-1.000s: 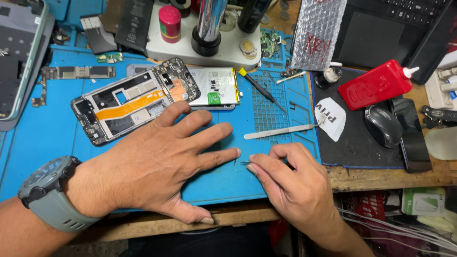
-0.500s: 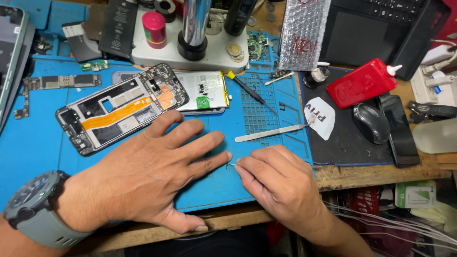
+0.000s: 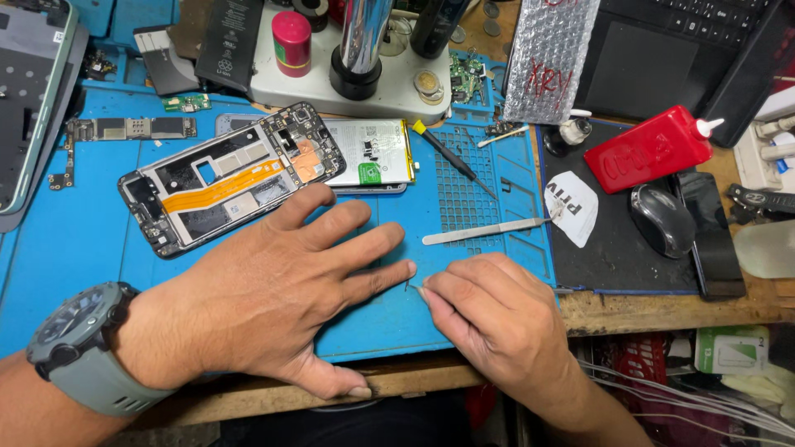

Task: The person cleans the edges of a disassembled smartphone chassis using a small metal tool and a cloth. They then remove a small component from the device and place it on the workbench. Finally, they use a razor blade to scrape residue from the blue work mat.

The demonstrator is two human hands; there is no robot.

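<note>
My left hand (image 3: 281,290) lies flat on the blue work mat (image 3: 74,248) with its fingers spread and holds nothing. Its middle fingertip almost touches my right hand (image 3: 497,319). That hand's fingers are curled together, pinching a tiny dark metal part (image 3: 409,287) against the mat. A grey watch (image 3: 79,343) is on my left wrist. Just beyond my left fingers lies an opened phone frame (image 3: 224,178) with an orange flex strip. A white battery (image 3: 368,153) sits beside it.
Metal tweezers (image 3: 484,232) and a yellow-capped screwdriver (image 3: 451,157) lie on the mat beyond my right hand. To the right are a red bottle (image 3: 654,149), a mouse (image 3: 662,219) and a black phone (image 3: 712,236). A microscope base (image 3: 348,62) stands behind.
Both hands stay almost where they were on the mat. My left fingertips have closed up slightly toward my right fingertips. The head camera has shifted a little.
</note>
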